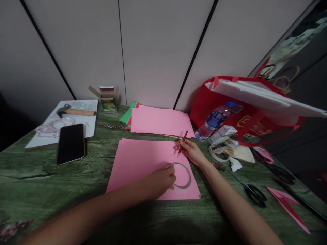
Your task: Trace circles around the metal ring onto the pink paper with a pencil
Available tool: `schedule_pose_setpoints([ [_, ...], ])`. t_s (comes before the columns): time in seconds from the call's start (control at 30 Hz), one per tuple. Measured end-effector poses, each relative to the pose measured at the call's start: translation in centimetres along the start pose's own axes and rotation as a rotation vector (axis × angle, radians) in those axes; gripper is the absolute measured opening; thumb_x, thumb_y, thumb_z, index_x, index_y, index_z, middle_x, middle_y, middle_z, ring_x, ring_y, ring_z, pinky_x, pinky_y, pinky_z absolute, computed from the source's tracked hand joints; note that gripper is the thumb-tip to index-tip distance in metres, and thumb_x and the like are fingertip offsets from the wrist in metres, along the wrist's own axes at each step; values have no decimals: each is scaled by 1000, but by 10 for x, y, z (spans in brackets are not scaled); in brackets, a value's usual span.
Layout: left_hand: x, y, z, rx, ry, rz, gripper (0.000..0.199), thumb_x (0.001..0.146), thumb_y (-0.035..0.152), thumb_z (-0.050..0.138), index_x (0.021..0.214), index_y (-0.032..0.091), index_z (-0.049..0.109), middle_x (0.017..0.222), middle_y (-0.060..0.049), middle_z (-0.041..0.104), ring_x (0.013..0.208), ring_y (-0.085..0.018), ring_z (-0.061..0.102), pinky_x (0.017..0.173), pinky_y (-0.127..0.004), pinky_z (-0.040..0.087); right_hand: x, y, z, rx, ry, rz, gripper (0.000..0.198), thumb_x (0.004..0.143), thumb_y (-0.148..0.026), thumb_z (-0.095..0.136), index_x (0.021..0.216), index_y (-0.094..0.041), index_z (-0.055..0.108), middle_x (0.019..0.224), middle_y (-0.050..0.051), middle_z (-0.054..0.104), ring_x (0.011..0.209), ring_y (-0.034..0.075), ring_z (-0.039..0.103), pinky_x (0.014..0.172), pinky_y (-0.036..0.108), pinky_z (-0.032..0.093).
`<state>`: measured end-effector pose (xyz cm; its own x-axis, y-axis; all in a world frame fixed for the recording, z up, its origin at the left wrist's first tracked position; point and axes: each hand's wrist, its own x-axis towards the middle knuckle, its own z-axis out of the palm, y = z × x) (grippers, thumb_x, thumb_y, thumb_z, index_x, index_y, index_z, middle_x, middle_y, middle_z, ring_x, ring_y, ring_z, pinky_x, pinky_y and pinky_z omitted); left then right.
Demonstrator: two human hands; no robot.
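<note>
A sheet of pink paper point(138, 156) lies in front of me on the table. Flat on its right part rests a thin pale-grey ring point(189, 182), perhaps a nearly used-up roll of tape. My left hand point(163, 178) is closed at the ring's left edge, its fingertips partly hidden. Between the fingers of my right hand point(191, 151) is a red pencil point(183, 142), tilted, with its point down just above the paper's upper right corner.
More pink sheets point(160, 120) lie behind. To the left are a phone point(71, 143), a hammer point(79, 111) and a small open box point(108, 103). A water bottle point(214, 120), a red bag point(201, 98) and scissors point(252, 194) are on the right.
</note>
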<state>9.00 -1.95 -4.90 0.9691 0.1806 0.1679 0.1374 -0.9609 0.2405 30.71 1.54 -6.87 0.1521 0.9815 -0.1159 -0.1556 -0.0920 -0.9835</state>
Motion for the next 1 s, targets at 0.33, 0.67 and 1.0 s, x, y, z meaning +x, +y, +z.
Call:
schedule_pose_setpoints([
  [0.33, -26, -1, -10, -88, 47, 0, 11, 84, 6, 48, 84, 15, 53, 111, -11, 51, 124, -23, 35, 104, -38, 33, 6, -1, 1, -20, -16, 38, 41, 56, -44, 79, 77, -17, 56, 64, -1, 63, 62, 14, 62, 67, 29, 49],
  [0.67, -95, -13, -17, -252, 126, -177, 16, 89, 11, 41, 92, 17, 56, 127, -11, 48, 131, -25, 32, 102, -40, 40, 5, 0, 1, 7, -17, 61, 43, 51, -45, 82, 74, -17, 58, 62, -3, 63, 61, 11, 60, 68, 27, 47],
  [1.0, -94, -17, 1, -188, 344, -174, 8, 89, 12, 48, 94, 16, 53, 120, -13, 49, 129, -26, 33, 102, -44, 41, 4, 0, 2, 14, -16, 70, 41, 53, -45, 81, 74, -17, 58, 60, -2, 64, 61, 12, 60, 69, 27, 47],
])
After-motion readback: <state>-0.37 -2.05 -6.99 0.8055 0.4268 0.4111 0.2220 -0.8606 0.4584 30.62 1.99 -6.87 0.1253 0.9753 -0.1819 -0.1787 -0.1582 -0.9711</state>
